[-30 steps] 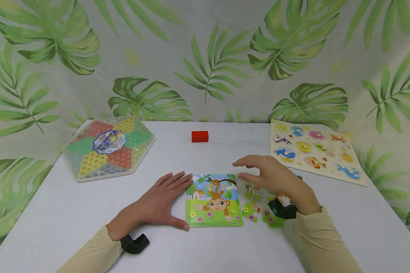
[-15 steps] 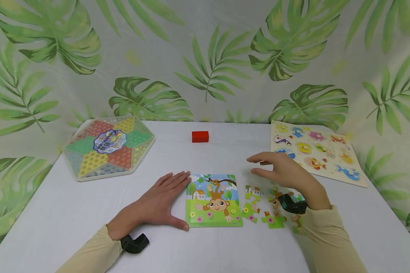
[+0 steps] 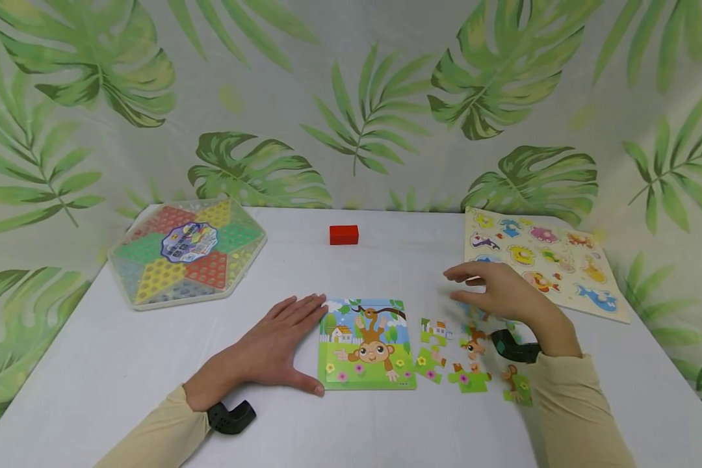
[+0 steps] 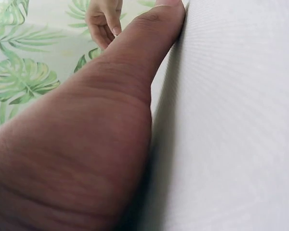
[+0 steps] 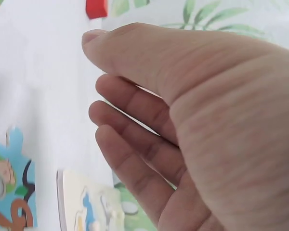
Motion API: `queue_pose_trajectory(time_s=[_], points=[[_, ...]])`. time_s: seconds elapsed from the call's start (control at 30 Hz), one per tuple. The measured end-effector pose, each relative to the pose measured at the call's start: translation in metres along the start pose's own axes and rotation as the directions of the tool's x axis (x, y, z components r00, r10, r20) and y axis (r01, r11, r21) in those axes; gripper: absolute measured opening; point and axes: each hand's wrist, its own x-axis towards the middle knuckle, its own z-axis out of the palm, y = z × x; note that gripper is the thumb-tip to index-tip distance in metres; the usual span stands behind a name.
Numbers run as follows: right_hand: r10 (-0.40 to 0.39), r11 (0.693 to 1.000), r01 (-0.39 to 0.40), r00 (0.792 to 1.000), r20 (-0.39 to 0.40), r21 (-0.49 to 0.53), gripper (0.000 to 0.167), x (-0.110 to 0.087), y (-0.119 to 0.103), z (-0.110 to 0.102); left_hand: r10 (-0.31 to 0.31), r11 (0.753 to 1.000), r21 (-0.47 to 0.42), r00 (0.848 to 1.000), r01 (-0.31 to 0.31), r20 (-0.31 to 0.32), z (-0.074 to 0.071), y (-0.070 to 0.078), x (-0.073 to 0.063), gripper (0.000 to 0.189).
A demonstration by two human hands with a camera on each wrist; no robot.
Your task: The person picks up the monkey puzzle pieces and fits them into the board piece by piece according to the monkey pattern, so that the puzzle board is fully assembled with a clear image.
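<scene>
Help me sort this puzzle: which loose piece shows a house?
The house piece, the upper of the two leftmost loose pieces in the head view; no other plainly visible loose piece shows one.

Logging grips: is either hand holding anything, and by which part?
Nothing is held: the left hand lies spread beside the monkey puzzle; the right hand is empty.

Square green-and-blue monkey-print puzzle board [image 3: 366, 344], left hand [image 3: 268, 344] at left edge; loose multicoloured jigsaw pieces [image 3: 470, 381], right hand [image 3: 499, 296] near.
</scene>
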Motion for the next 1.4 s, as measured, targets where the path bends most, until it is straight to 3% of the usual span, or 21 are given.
queue_pose_trajectory(time_s=[0.33,0.57,1.13,1.4], points=[[0.068,0.998,-0.068,0.995,0.074,-0.002,0.039,-0.008,0.012,-0.003,0.002,1.0,-0.017,1.0,-0.002,-0.003,0.0,-0.001,0.0,0.131],[0.167,0.985,-0.17,0.978,0.127,0.009,0.04,-0.011,0.021,-0.004,0.004,1.0,-0.004,1.0,-0.004,-0.013,0.001,-0.001,0.0,0.131],[0.18,0.975,-0.201,0.963,0.203,0.093,0.05,-0.018,0.038,-0.006,0.001,1.0,0.002,1.0,-0.001,0.002,0.0,-0.002,0.0,0.131],[0.196,0.973,-0.217,0.958,0.211,0.081,0.042,-0.019,0.039,-0.005,0.004,1.0,-0.011,1.0,-0.004,0.003,0.0,-0.002,0.001,0.131]])
